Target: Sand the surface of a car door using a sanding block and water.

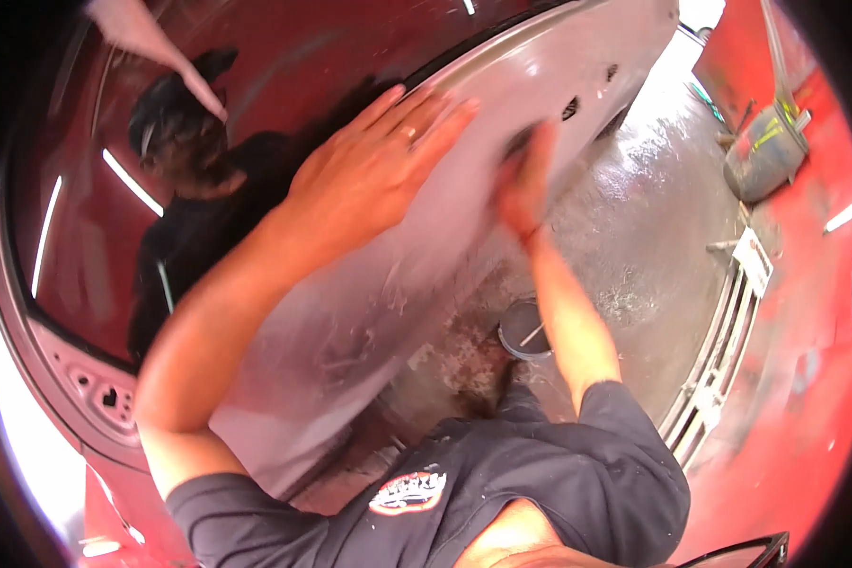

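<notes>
A car door panel (336, 303) with a dull, greyish-mauve, wet-looking surface stretches diagonally before me, below a dark window (284, 85) that mirrors a person in a cap. My left hand (374, 156) rests along the door's upper edge below the glass, fingers stretched out, a ring on one of them. Lower on the panel, my right hand (528, 189) is smeared by motion. Against its palm side shows a small dark pad (517, 144), blurred with the hand; its exact kind cannot be made out. Small dark openings (570, 109) lie in the panel just beyond that hand.
On the wet, stained floor (625, 237) below stands a dark bucket (525, 329) with a stick-like thing in it. A grey container (767, 151) is at the right by a red wall (805, 312). Pale slatted rails (719, 350) run along that wall.
</notes>
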Motion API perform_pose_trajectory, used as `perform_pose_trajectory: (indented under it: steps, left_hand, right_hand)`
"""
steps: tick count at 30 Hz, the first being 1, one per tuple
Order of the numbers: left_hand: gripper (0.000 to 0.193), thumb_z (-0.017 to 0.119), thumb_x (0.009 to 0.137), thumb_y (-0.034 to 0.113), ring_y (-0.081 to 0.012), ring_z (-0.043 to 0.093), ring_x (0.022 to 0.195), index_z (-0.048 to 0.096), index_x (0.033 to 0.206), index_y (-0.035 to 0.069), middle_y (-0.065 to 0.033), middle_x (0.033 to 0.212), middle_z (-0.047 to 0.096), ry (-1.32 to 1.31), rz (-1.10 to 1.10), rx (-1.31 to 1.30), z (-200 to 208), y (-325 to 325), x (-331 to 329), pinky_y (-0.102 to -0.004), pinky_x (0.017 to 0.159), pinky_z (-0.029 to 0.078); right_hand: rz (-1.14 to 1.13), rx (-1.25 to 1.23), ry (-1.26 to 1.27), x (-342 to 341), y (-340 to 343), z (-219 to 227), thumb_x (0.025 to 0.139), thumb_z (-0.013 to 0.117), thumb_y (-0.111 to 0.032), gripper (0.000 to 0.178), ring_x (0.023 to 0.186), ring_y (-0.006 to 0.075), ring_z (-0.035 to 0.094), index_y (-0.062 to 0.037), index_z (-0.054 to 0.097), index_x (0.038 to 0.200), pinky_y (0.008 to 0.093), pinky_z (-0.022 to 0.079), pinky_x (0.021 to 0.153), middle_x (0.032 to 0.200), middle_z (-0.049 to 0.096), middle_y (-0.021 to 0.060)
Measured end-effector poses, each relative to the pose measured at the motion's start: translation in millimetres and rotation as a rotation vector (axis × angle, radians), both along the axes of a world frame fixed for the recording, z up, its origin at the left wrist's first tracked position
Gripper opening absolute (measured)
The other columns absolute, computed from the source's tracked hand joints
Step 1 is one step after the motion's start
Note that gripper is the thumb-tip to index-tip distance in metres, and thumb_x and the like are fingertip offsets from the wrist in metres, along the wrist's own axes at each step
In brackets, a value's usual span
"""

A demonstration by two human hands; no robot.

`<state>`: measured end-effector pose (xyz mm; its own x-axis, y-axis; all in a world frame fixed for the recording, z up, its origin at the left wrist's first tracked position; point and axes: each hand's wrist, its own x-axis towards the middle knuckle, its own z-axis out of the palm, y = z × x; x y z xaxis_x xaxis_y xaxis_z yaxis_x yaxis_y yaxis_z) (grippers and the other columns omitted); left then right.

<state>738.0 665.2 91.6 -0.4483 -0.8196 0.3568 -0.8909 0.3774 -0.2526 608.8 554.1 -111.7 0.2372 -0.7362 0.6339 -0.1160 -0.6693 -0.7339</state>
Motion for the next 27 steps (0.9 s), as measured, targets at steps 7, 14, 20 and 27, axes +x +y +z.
perform_pose_trajectory:
  steps: [7, 14, 20, 27]
  left_hand:
    - [0.074, 0.05, 0.078, -0.008, -0.0302, 0.04, 0.143, 0.039, 0.15, 0.005, -0.0155, 0.152, 0.045, 0.123, 0.003, 0.013, -5, -3, 12, -0.045, 0.123, 0.027]
    - [0.059, 0.049, 0.088, 0.003, -0.028, 0.038, 0.145, 0.046, 0.147, 0.005, -0.0155, 0.154, 0.044, -0.101, 0.02, -0.077, -11, -15, -3, -0.0431, 0.124, 0.024]
    - [0.056, 0.052, 0.089, 0.008, -0.0281, 0.038, 0.145, 0.047, 0.145, 0.003, -0.0154, 0.153, 0.045, -0.063, 0.034, -0.035, -13, 5, 10, -0.0423, 0.123, 0.024]
    - [0.056, 0.061, 0.09, 0.016, -0.0271, 0.036, 0.146, 0.049, 0.143, 0.003, -0.0148, 0.153, 0.045, -0.042, 0.019, -0.042, -12, -9, 4, -0.0424, 0.124, 0.023]
  right_hand:
    - [-0.164, -0.346, -0.001, 22, 47, -40, 0.099, 0.05, -0.025, 0.071, 0.149, 0.0448, 0.023, 0.0091, 0.021, 0.154, 0.0498, 0.019, 0.122, 0.16, 0.022, 0.0301]
    - [0.015, 0.253, -0.264, -40, -85, -17, 0.106, 0.044, -0.023, 0.064, 0.148, 0.035, 0.026, 0.0087, 0.018, 0.155, 0.0407, 0.02, 0.122, 0.158, 0.025, 0.0289]
    - [0.207, -0.544, 0.049, -6, 75, -65, 0.098, 0.05, -0.02, 0.071, 0.151, 0.0444, 0.017, 0.0111, 0.02, 0.154, 0.0544, 0.011, 0.123, 0.161, 0.019, 0.0316]
    - [-0.09, 0.092, -0.196, -22, -36, -10, 0.099, 0.053, -0.024, 0.075, 0.152, 0.0418, 0.014, 0.0125, 0.017, 0.153, 0.0503, 0.012, 0.123, 0.163, 0.016, 0.0279]
